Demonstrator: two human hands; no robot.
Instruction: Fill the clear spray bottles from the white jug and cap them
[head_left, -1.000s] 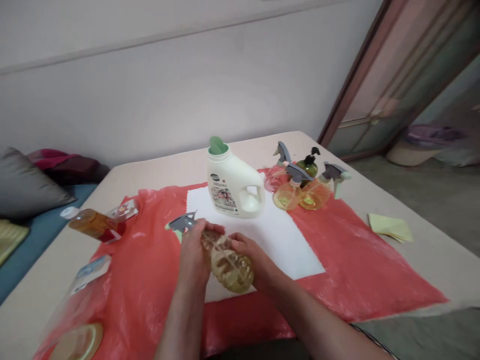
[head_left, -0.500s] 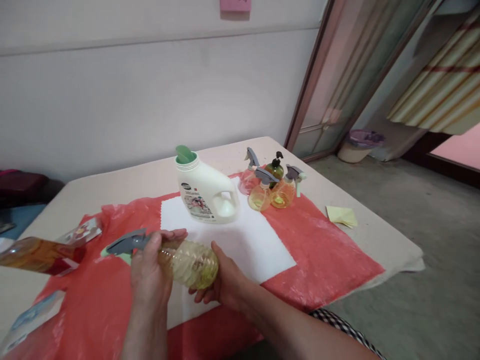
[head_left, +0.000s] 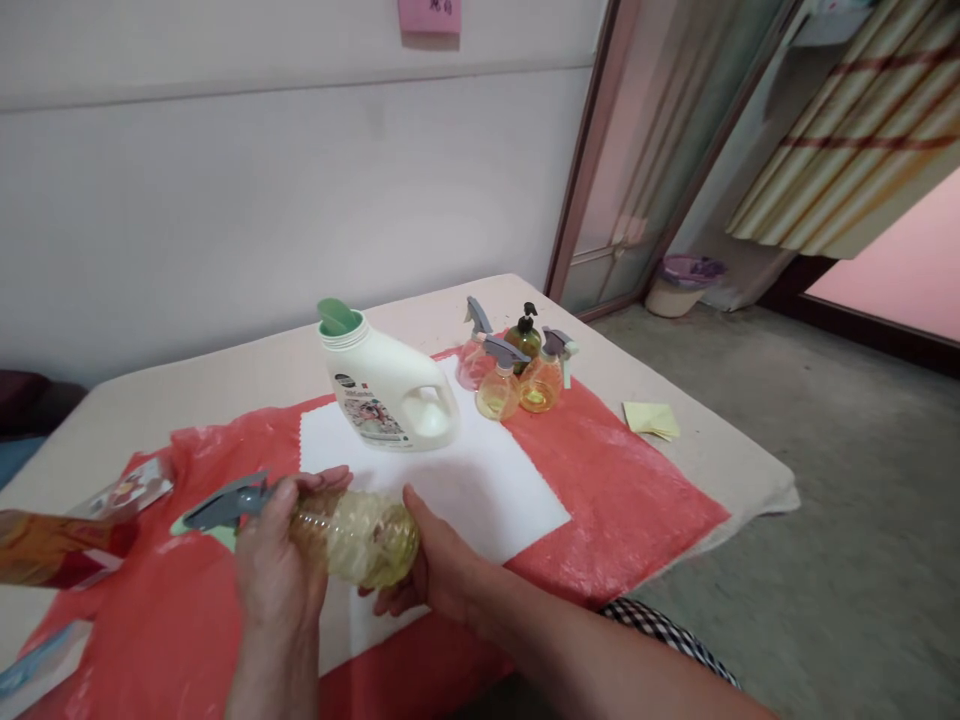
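Observation:
A clear spray bottle (head_left: 364,540) with yellowish liquid lies on its side in the air between my two hands, its grey and green trigger head pointing left. My left hand (head_left: 277,540) wraps around its neck end. The base rests in the fingers of my right hand (head_left: 431,560), thumb on top; part of those fingers is hidden behind the bottle. Beneath is a white sheet (head_left: 517,500) on red plastic film (head_left: 622,520). Just beyond my hands stands a white detergent jug (head_left: 390,390), its green spouted mouth uncapped.
Several bottles cluster at the back right: a pink spray bottle (head_left: 474,362), a yellow one (head_left: 498,392), an orange one (head_left: 540,382) and a dark pump bottle (head_left: 523,338). Yellow paper notes (head_left: 651,419) lie near the right edge. At left are an amber bottle (head_left: 52,548) and a packet (head_left: 135,490).
The view has turned slightly to the right, so everything shifts left in the picture. Both hands keep their hold on the spray bottle, which looks nearly unchanged in pose.

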